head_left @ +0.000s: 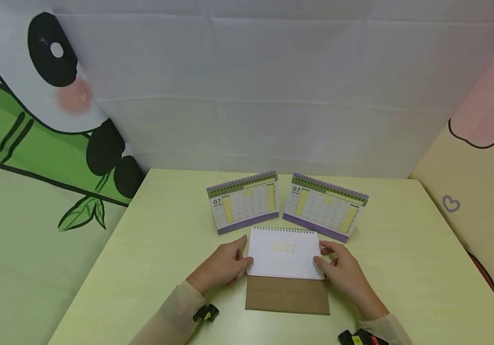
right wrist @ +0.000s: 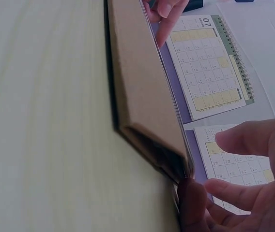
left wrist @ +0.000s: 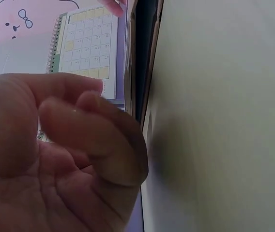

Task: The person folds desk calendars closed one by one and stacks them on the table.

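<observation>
A desk calendar (head_left: 284, 265) with a white "2027" page, a spiral along its top and a brown cardboard base (head_left: 287, 295) is on the table in front of me. My left hand (head_left: 224, 263) holds its left edge, thumb at the page and index finger near the top corner. At the right edge my right hand (head_left: 345, 272) pinches it, thumb on the front of the page. In the right wrist view the folded cardboard (right wrist: 145, 82) shows a narrow gap at its end, beside the right hand's fingertips. The left hand's fingers look curled in the left wrist view.
Behind stand two more desk calendars, the left one (head_left: 248, 203) and the right one (head_left: 325, 207), both on an "07" page with purple bases. The pale yellow table (head_left: 160, 220) meets a white cloth backdrop (head_left: 251, 96) at the back; printed cloth hangs on both sides.
</observation>
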### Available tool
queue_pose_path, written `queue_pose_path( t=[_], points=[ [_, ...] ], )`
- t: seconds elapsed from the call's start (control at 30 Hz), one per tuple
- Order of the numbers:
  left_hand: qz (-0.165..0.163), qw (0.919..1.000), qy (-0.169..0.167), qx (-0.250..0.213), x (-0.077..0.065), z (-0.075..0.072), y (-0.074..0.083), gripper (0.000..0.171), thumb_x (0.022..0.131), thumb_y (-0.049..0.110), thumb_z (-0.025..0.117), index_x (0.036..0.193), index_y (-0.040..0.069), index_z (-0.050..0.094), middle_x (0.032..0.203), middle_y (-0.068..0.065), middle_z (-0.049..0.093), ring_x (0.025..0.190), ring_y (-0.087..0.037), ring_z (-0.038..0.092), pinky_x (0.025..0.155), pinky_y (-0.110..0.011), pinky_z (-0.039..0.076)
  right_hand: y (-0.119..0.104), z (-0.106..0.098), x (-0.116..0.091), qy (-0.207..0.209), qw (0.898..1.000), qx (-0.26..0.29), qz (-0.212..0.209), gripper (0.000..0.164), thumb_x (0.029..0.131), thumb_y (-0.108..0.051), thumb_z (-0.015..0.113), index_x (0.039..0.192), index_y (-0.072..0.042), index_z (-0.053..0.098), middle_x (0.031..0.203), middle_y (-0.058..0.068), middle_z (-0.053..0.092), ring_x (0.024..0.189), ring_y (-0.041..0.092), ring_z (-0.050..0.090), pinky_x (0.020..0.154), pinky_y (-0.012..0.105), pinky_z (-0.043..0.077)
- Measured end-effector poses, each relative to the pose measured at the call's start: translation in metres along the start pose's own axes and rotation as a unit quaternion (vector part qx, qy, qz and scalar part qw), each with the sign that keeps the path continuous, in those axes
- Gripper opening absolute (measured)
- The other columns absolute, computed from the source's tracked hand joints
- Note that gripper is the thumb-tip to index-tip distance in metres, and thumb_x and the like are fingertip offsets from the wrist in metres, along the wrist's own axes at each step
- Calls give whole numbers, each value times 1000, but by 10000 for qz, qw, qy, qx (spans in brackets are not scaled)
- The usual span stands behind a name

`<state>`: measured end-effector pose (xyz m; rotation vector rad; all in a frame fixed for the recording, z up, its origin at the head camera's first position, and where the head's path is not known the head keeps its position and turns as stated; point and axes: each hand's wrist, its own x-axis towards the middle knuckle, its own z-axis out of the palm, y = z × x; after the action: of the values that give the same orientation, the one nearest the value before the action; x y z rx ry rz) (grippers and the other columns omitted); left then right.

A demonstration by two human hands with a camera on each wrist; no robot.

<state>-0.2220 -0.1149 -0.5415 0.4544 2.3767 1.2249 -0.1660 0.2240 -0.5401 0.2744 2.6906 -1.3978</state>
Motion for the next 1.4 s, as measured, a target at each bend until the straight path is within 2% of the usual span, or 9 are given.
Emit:
queue_pose_path(
  t=[0.3, 0.57, 0.63, 0.73, 0.83, 0.97, 1.17, 1.27, 1.4],
  points=[
    [127, 9984, 417, 359, 1, 1, 3, 75, 112, 23, 77, 177, -1, 49, 86, -2, 64, 73, -14, 55, 62, -23, 42, 1, 0, 1, 58, 9999, 116, -40, 57, 111, -19, 81, 162, 1, 65, 146, 25, 71, 83, 16, 57, 67, 25, 50],
    [375, 9960, 545, 608, 4, 10, 4, 65, 113, 27, 78, 172, 6, 60, 88, 2, 65, 71, -10, 54, 62, -25, 44, 8, -3, -9, 288, 9985, 92, -453, 57, 113, -18, 82, 163, 0, 63, 156, 25, 70, 114, 24, 72, 84, 23, 59],
    [444, 9946, 599, 722, 4, 12, 4, 64, 113, 28, 79, 170, 7, 62, 94, 1, 66, 75, -10, 54, 66, -25, 45, 9, -2, -11, 328, 9971, 40, -682, 57, 113, -19, 82, 163, 1, 63, 160, 25, 68, 128, 33, 73, 94, 28, 62],
    [620, 9913, 650, 959, 4, 14, 5, 62, 113, 30, 79, 169, 8, 64, 107, 0, 66, 85, -9, 56, 75, -26, 49, 8, 0, -12, 353, 9935, -156, -1069, 58, 114, -23, 80, 164, 1, 62, 167, 26, 65, 147, 47, 67, 111, 49, 66],
    [888, 9867, 620, 1216, 2, 16, 6, 61, 114, 31, 78, 168, 7, 64, 120, -4, 66, 98, -12, 55, 85, -29, 52, 6, 2, -13, 394, 9871, -406, -1501, 61, 115, -26, 78, 167, 0, 60, 174, 28, 59, 161, 56, 57, 123, 76, 56],
    [1169, 9801, 578, 1495, 0, 15, 11, 66, 115, 35, 77, 172, 6, 60, 140, -9, 65, 120, -18, 55, 102, -41, 57, 1, 2, -14, 458, 9756, -709, -2026, 67, 114, -28, 78, 172, -1, 56, 183, 29, 49, 170, 63, 43, 128, 92, 39],
    [1325, 9732, 445, 1823, -1, 10, 18, 76, 117, 46, 72, 178, 8, 50, 174, -18, 53, 166, -40, 48, 137, -65, 48, -10, -1, -13, 409, 9550, -1619, -2451, 74, 114, -36, 75, 178, -6, 51, 187, 27, 45, 175, 66, 32, 129, 95, 33],
    [1375, 9675, 363, 2091, 0, 7, 22, 80, 117, 51, 69, 182, 10, 44, 187, -19, 42, 178, -44, 36, 143, -67, 40, -13, -1, -12, 234, 9449, -2031, -2555, 78, 116, -41, 72, 181, -7, 45, 190, 24, 41, 178, 63, 28, 134, 93, 24],
    [1456, 9516, 216, 2699, 4, 7, 25, 85, 119, 57, 62, 187, 14, 35, 196, -16, 30, 185, -43, 25, 148, -66, 31, -15, -2, -11, 24, 9390, -2330, -2531, 82, 117, -46, 69, 185, -12, 39, 195, 19, 33, 182, 57, 23, 139, 89, 11]
  ],
)
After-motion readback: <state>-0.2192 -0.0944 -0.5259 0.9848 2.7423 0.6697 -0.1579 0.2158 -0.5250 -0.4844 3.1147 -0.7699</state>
